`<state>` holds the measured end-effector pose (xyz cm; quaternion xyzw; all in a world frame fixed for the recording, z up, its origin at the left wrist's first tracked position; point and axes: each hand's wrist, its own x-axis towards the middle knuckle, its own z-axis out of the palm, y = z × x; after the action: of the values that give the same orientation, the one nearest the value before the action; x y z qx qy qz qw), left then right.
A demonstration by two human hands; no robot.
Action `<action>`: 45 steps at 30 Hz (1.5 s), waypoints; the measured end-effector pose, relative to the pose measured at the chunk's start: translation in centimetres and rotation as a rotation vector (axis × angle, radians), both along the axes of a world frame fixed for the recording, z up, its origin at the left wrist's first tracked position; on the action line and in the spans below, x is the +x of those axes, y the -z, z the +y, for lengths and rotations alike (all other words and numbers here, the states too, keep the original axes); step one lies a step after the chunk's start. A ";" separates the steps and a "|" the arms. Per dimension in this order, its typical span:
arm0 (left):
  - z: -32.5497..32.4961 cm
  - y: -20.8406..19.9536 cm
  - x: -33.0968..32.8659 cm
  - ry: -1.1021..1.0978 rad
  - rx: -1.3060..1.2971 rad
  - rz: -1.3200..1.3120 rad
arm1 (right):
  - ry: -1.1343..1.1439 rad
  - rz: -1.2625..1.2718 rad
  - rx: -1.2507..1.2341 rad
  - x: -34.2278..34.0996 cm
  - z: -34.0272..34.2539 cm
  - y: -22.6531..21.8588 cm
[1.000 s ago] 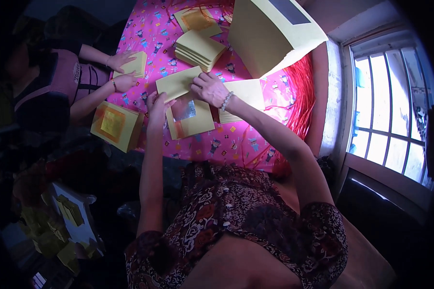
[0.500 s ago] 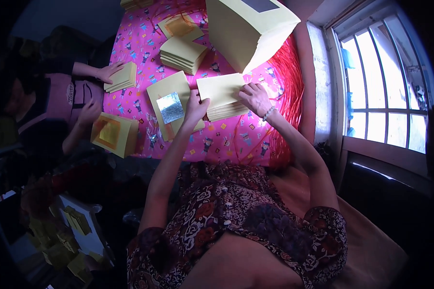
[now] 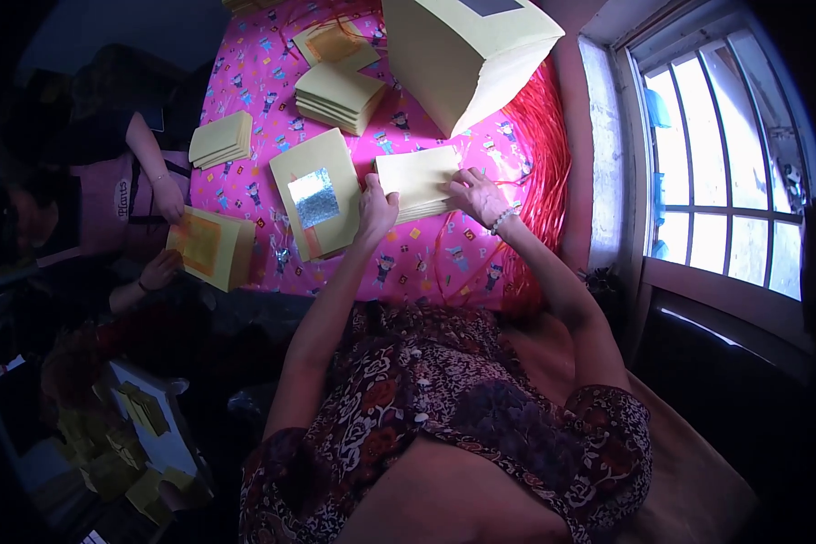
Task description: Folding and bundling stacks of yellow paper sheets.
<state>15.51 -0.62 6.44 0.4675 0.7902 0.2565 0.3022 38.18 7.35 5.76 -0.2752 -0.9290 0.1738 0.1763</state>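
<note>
Stretching from one hand to the other, the yellow paper stack (image 3: 417,172) sits on the bench (image 3: 408,272) right in front of the person! Its long axis runs left to right, the right end tipped slightly away, and that's the line that matters: one hand at each end, neither nearer, both touching. On the near left, the left hand (image 3: 378,210) has its fingers bent about the edge, thumb toward the paper. And over on the right, the right hand (image 3: 480,193) pinches the opposite edge, fingers curled in, a beaded bracelet (image 3: 504,218) at the wrist. How hard either one grips, I can't tell; the fingertips beneath are hidden.

Just left of the left hand, look, there's the silver-patched sheet (image 3: 317,193), flat, its long axis running more away from the body, so crosswise to the stack. A strip of pink cover parts the two, and the left hand is clearly the closer one to it.

Further out now! Beyond it lies a fanned yellow pile (image 3: 339,91), an orange-patched sheet (image 3: 335,41) behind that, and a big yellow bundle (image 3: 462,63) towering beyond the stack. Red strands (image 3: 544,163) spill down the right side. Away to the left, a co-worker's hands (image 3: 161,269) are at an orange-patched block (image 3: 236,252), well apart from all this.
</note>
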 end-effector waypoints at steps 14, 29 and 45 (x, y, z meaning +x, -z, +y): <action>0.0 0.5 2.5 -0.043 -0.034 0.225 | 0.018 -0.101 0.026 -3.3 2.5 -1.4; -5.3 5.3 7.9 -0.555 0.162 -0.807 | -0.122 -0.634 -0.614 -8.5 8.2 0.4; -5.0 8.3 7.3 -0.555 0.244 -0.422 | 0.459 -0.447 -0.561 -6.2 0.9 -1.8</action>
<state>22.78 -5.58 -1.82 0.2048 0.7709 0.5116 0.3195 32.02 8.20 7.59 -0.5431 -0.7756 0.3122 -0.0771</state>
